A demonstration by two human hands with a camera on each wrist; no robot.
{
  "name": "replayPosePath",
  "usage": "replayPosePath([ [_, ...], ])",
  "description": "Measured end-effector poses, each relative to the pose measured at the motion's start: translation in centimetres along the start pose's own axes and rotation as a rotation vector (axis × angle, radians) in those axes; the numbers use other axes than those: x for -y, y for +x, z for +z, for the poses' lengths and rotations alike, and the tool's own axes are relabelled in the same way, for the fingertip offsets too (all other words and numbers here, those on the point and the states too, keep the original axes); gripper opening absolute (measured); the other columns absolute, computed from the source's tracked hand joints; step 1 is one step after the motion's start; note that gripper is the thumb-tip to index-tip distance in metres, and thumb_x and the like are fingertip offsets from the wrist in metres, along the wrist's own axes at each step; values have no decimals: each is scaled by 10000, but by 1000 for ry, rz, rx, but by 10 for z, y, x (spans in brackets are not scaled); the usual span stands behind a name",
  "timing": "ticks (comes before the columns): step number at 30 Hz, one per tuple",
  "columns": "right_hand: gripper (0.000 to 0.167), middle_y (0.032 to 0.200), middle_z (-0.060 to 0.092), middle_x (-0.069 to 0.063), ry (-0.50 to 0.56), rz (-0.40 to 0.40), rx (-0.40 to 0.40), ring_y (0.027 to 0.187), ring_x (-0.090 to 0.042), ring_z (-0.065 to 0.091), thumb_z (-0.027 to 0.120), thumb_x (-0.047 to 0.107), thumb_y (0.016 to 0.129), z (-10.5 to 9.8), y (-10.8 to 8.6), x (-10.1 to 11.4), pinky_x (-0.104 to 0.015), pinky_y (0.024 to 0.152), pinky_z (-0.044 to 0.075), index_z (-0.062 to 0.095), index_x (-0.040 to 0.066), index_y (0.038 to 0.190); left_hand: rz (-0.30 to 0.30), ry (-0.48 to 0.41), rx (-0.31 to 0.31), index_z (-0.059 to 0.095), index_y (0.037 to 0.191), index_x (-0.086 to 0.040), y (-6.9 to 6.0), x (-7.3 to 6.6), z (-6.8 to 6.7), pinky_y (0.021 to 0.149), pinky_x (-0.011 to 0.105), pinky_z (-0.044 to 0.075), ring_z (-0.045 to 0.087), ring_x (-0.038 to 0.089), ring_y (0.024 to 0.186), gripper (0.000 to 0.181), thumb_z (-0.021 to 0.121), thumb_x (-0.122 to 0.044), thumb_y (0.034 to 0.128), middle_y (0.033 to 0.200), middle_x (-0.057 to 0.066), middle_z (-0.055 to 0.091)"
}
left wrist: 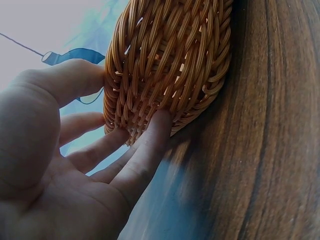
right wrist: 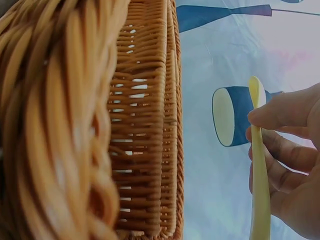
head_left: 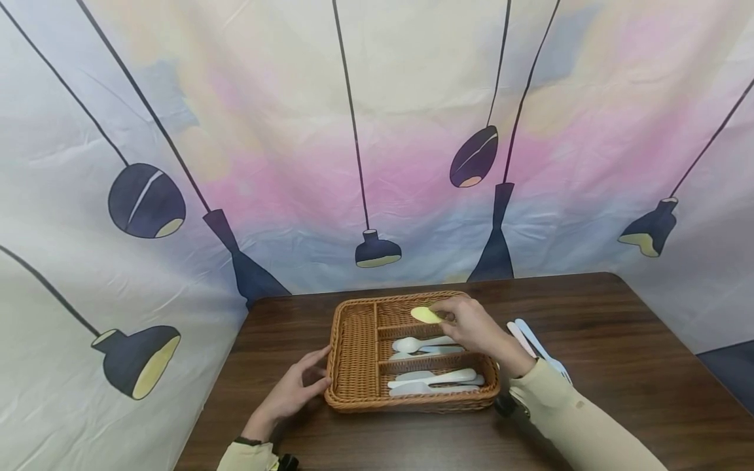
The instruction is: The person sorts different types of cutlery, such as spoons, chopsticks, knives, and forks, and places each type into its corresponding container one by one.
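Note:
A brown wicker basket (head_left: 357, 353) divided into compartments sits on the table. Over its back compartment my right hand (head_left: 476, 325) pinches a yellow spoon (head_left: 425, 315) between thumb and fingers; the right wrist view shows the spoon's long handle (right wrist: 260, 185) and its bowl edge-on. Fingertips of my left hand (head_left: 291, 390) touch the basket's left outer wall, fingers fairly straight, as the left wrist view also shows. White spoons (head_left: 410, 345) and other pale cutlery lie in the middle compartment. Several whitish knives (head_left: 432, 377) lie in the front one.
Right of the basket, a light blue fork (head_left: 538, 343) and a pink-handled utensil (head_left: 520, 338) lie on the dark wooden table (head_left: 636, 366), partly behind the right forearm. A cloth backdrop (head_left: 283, 131) printed with hanging lamps rises behind the table.

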State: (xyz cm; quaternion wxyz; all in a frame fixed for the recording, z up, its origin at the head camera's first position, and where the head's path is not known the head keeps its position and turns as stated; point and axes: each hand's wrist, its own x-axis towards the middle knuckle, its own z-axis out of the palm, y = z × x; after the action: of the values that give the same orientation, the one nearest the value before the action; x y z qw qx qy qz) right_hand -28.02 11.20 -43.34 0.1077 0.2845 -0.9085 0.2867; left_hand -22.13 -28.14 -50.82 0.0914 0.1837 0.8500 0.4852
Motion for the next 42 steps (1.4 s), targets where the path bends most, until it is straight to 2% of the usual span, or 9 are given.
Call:
replayPosePath([
  [6,315,1051,723,-51,-17,-28,-6,825,-178,655,713,54,843,3,3,5,-488,867,472,719,116,1152,5,3,-4,327,1526,-90,1,0,0,865,266,497,588,321,1127,663,636,-243,960,1496,231,355],
  [8,315,1047,722,-50,-20,-35,-10,819,-169,658,713,52,842,5,3,6,-497,852,467,718,120,1149,9,-1,-4,328,1525,-87,1,0,0,864,267,498,589,322,1123,662,637,-239,960,1492,232,360],
  [11,305,1035,718,-43,-11,-33,-8,832,-168,662,707,57,844,8,5,7,-463,850,482,720,133,1139,10,-3,0,327,1525,-85,1,0,-1,865,266,497,590,317,1120,662,635,-239,960,1490,232,361],
  [15,286,1025,708,-43,1,-41,3,839,-170,657,708,60,846,12,6,9,-331,713,530,721,132,1122,7,1,3,328,1525,-84,1,1,0,866,263,494,593,305,1115,666,639,-243,958,1490,232,363],
  [18,279,1028,705,-48,9,-59,14,839,-173,657,713,53,845,15,7,11,-309,711,528,719,117,1117,4,1,2,332,1523,-84,1,1,0,865,263,494,596,304,1113,663,641,-233,957,1491,234,363],
  [21,287,1053,702,-52,4,-67,28,879,-194,657,719,52,847,17,8,13,-342,744,531,712,114,1127,4,0,0,333,1523,-86,1,1,0,859,262,495,595,309,1116,657,639,-218,958,1491,231,364],
  [27,334,1164,666,-75,-50,-46,69,1106,-296,597,737,110,862,20,8,16,-477,893,493,679,114,1190,3,11,-1,327,1527,-92,0,1,0,879,268,487,592,308,1125,657,635,-219,960,1492,226,366],
  [34,377,1173,660,-97,-61,-39,58,1116,-306,599,749,133,856,22,7,14,-480,894,498,663,69,1217,-12,7,0,325,1528,-97,-1,1,0,877,276,489,587,305,1131,671,640,-249,956,1500,221,356],
  [42,394,1170,661,-85,-54,-37,33,1075,-276,623,752,158,855,21,5,13,-453,858,515,655,85,1229,-12,4,1,322,1529,-97,-1,1,0,869,274,493,585,310,1133,672,639,-247,957,1501,223,354],
])
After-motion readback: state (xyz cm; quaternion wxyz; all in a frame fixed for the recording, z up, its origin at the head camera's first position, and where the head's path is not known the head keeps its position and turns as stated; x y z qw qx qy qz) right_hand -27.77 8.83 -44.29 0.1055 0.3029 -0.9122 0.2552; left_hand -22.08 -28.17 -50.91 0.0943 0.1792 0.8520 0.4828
